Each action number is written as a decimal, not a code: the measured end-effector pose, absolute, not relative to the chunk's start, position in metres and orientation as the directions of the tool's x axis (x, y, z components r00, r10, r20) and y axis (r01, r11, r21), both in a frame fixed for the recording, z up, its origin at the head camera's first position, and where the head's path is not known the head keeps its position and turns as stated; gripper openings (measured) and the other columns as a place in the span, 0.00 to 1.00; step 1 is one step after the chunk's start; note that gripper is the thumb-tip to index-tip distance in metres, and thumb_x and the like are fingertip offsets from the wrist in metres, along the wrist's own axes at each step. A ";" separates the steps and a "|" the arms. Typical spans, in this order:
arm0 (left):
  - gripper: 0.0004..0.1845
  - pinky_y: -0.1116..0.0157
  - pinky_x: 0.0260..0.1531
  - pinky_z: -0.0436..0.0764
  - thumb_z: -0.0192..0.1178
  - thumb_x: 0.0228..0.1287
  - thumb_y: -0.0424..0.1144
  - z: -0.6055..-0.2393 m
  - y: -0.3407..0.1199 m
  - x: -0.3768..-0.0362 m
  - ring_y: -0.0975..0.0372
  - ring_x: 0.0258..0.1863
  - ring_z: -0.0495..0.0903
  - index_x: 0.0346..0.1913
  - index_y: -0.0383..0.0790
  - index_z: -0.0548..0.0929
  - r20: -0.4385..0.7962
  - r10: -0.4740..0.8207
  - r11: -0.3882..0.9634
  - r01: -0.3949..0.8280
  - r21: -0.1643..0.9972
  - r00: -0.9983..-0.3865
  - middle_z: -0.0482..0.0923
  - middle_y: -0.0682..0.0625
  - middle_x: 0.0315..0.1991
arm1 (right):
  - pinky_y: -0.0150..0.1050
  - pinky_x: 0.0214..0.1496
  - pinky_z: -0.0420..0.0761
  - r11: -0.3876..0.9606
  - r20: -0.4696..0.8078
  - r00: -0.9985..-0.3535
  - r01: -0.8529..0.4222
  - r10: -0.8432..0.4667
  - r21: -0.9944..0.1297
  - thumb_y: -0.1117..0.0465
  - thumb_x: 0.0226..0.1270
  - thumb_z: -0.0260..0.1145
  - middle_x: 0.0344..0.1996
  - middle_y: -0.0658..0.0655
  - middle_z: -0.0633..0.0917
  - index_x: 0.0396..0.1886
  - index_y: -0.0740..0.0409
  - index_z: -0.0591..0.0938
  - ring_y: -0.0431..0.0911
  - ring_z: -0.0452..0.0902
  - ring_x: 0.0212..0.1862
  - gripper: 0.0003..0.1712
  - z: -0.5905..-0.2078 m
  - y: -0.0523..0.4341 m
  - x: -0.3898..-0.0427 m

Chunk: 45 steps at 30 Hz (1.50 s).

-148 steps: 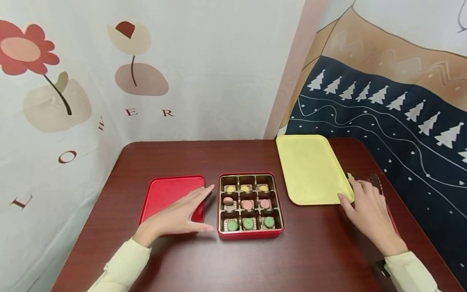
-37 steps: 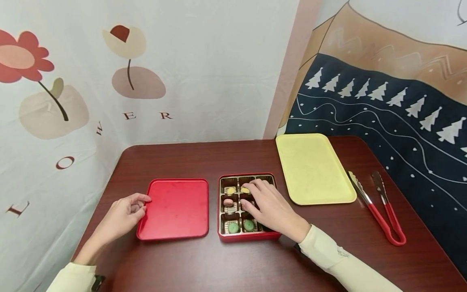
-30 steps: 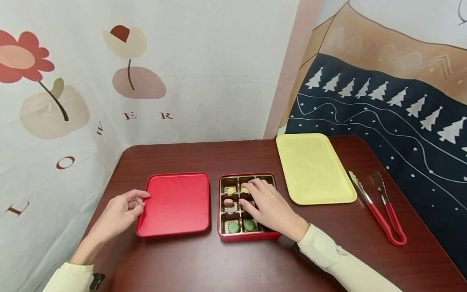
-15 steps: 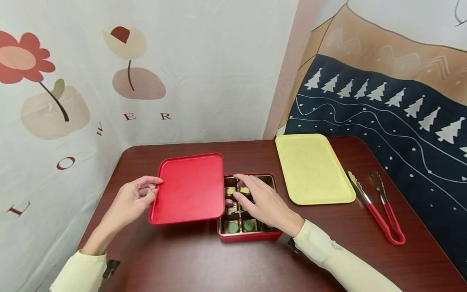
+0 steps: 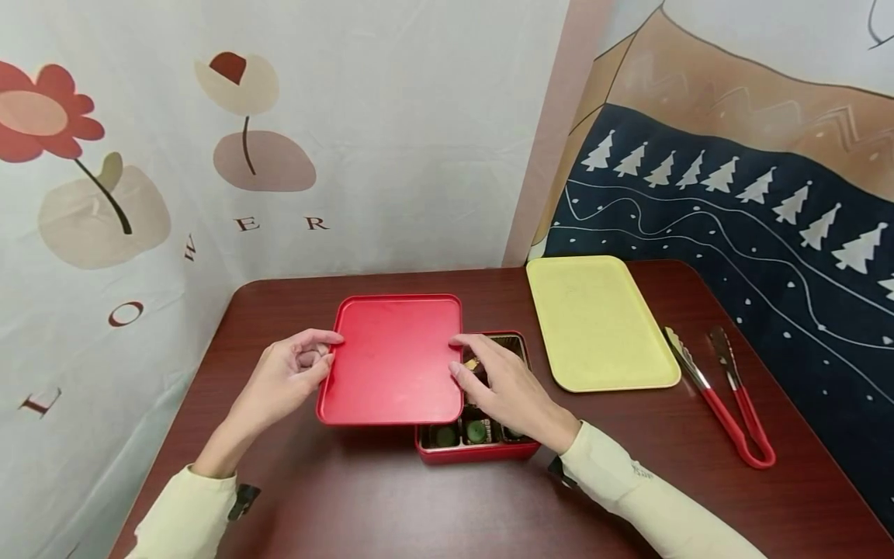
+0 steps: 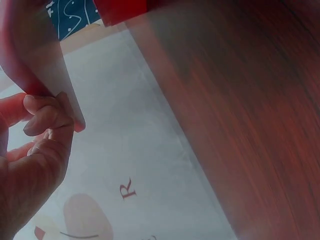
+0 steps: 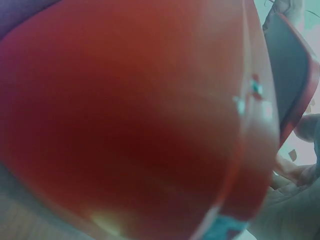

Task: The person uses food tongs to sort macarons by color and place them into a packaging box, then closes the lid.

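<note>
A person sits at a dark brown desk (image 5: 391,497) with both hands out. The left hand (image 5: 282,380) pinches the left edge of a flat red lid (image 5: 393,359), with the thumb on top and the other fingers curled under it. The left wrist view shows those curled fingers (image 6: 47,112) on the edge of the lid (image 6: 30,55). The right hand (image 5: 506,392) touches the right edge of the lid with its fingertips, and its fingers are bent a little; I cannot tell if it grips the lid or only steadies it. The lid is up in the air, level, and it covers the left and back part of a red box (image 5: 482,449). The box sits on the desk and has little square cups inside. In the front row you can see green round sweets (image 5: 476,429). A bit of a yellow sweet (image 5: 472,363) peeks out by the fingers. The other cups are hidden under the lid and the hand.

To the right of the box lies a yellow tray (image 5: 594,322) with nothing on it. Just beside the tray lie tongs with red handles (image 5: 726,407), flat on the desk. In the right wrist view the red lid (image 7: 130,115) fills almost everything and is blurry
</note>
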<state>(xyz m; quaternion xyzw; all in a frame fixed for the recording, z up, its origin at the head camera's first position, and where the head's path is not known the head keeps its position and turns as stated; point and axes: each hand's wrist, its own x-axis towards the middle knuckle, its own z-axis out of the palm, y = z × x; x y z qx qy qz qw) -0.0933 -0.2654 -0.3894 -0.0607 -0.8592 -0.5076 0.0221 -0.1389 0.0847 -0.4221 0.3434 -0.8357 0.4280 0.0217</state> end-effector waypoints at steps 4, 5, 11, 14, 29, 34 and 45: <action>0.15 0.68 0.22 0.80 0.65 0.75 0.24 -0.395 -0.255 -0.099 0.58 0.26 0.80 0.61 0.29 0.84 0.097 0.087 0.442 0.125 0.888 -0.991 0.80 0.41 0.33 | 0.38 0.43 0.84 0.376 0.352 -0.779 -0.578 -0.519 -0.724 0.57 0.86 0.64 0.48 0.45 0.85 0.68 0.54 0.82 0.38 0.82 0.38 0.18 -0.424 0.092 -0.143; 0.15 0.68 0.22 0.80 0.65 0.75 0.24 -0.396 -0.252 -0.100 0.58 0.26 0.80 0.61 0.29 0.84 0.099 0.088 0.431 0.128 0.893 -0.991 0.80 0.41 0.33 | 0.38 0.44 0.84 0.371 0.355 -0.784 -0.572 -0.509 -0.731 0.59 0.85 0.64 0.48 0.46 0.86 0.67 0.55 0.83 0.39 0.82 0.39 0.17 -0.424 0.094 -0.144; 0.15 0.65 0.25 0.84 0.65 0.76 0.24 -0.404 -0.235 -0.112 0.56 0.26 0.81 0.61 0.32 0.82 0.142 0.101 0.367 0.169 0.915 -0.985 0.80 0.39 0.36 | 0.38 0.30 0.84 0.322 0.273 -0.848 -0.442 -0.454 -0.837 0.66 0.85 0.62 0.45 0.51 0.85 0.64 0.54 0.83 0.50 0.82 0.29 0.15 -0.423 0.109 -0.151; 0.16 0.64 0.27 0.87 0.65 0.75 0.22 -0.406 -0.227 -0.118 0.55 0.26 0.81 0.60 0.30 0.76 0.169 0.103 0.327 0.193 0.925 -0.980 0.81 0.37 0.37 | 0.37 0.30 0.83 0.303 0.260 -0.868 -0.405 -0.423 -0.863 0.68 0.84 0.61 0.42 0.52 0.84 0.62 0.54 0.82 0.52 0.80 0.30 0.13 -0.423 0.115 -0.154; 0.14 0.68 0.28 0.84 0.68 0.75 0.27 -0.398 -0.209 -0.134 0.59 0.27 0.84 0.59 0.23 0.85 0.165 0.106 0.296 0.189 0.936 -0.981 0.85 0.37 0.37 | 0.32 0.51 0.83 0.295 0.298 -0.907 -0.385 -0.300 -0.875 0.70 0.82 0.64 0.50 0.61 0.85 0.75 0.65 0.73 0.51 0.81 0.51 0.25 -0.412 0.134 -0.165; 0.14 0.68 0.26 0.83 0.69 0.75 0.29 -0.393 -0.202 -0.135 0.58 0.26 0.83 0.59 0.25 0.88 0.218 0.090 0.295 0.235 0.926 -0.972 0.84 0.40 0.33 | 0.32 0.46 0.81 0.340 0.389 -0.882 -0.464 -0.266 -0.818 0.72 0.81 0.65 0.48 0.58 0.84 0.64 0.66 0.85 0.49 0.79 0.47 0.16 -0.410 0.141 -0.166; 0.15 0.71 0.28 0.81 0.63 0.80 0.30 -0.395 -0.197 -0.133 0.63 0.30 0.85 0.63 0.36 0.89 0.233 0.164 0.254 0.269 0.929 -0.959 0.91 0.43 0.45 | 0.35 0.47 0.84 0.313 0.392 -0.877 -0.468 -0.278 -0.826 0.72 0.84 0.59 0.48 0.55 0.89 0.63 0.55 0.89 0.53 0.86 0.47 0.19 -0.413 0.154 -0.159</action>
